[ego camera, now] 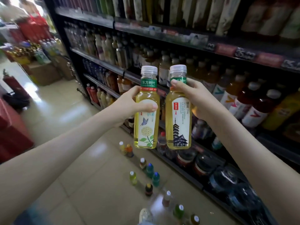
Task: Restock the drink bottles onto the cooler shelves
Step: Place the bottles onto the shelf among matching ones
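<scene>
Two yellow tea bottles with white caps are held upright side by side in front of the shelves. My left hand [133,103] grips the one with a butterfly and flower label [146,125] around its upper body. My right hand [193,98] grips the one with a pagoda label [178,124] near its shoulder, thumb across the green neck band. Behind them the dark shelf unit [162,90] is packed with rows of drink bottles on each level.
Several small bottles [149,169] with coloured drinks stand on the tiled floor below my arms, along the shelf base. Large water jugs [227,179] fill the bottom shelf at right. Cardboard boxes [43,73] and red crates [11,127] sit at the left of the aisle.
</scene>
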`<state>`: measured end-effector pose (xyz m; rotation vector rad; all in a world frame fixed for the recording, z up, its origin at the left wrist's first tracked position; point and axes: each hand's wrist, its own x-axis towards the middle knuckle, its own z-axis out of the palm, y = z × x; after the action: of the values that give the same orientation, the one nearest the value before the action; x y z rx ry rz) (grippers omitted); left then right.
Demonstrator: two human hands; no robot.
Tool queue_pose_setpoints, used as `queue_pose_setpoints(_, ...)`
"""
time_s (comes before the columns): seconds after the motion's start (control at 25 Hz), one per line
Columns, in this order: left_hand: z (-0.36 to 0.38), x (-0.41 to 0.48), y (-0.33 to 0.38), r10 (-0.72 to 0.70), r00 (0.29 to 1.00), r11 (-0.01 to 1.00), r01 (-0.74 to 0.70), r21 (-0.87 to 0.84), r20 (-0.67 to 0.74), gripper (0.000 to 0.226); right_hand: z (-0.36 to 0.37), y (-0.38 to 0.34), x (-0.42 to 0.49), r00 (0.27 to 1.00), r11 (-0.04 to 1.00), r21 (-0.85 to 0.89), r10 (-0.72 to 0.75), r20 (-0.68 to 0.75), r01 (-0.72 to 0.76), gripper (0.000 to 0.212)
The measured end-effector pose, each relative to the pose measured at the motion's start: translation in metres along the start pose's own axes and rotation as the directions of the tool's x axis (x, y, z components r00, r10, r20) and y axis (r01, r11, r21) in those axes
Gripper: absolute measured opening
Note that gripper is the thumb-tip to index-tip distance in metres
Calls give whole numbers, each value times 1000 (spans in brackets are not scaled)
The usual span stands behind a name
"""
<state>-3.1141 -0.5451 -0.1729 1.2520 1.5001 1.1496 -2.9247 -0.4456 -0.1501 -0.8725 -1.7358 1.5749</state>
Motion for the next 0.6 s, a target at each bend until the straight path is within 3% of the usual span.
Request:
queue_pose_setpoints(0.24,-115,110,21,54,998,999,-54,5,-35,64,42,-43,139,996,998,-34,-50,-69,48,19)
queue_pose_setpoints(0.44,-183,196,44,145,988,989,-145,-3,50,60,61,-73,224,982,994,-35,-111,-153,107,16)
queue_pose_setpoints(0.6,-226,265,55,207,959,976,-216,26,194,67,77,-84,286,942,991,-33,-134,-307,130,20)
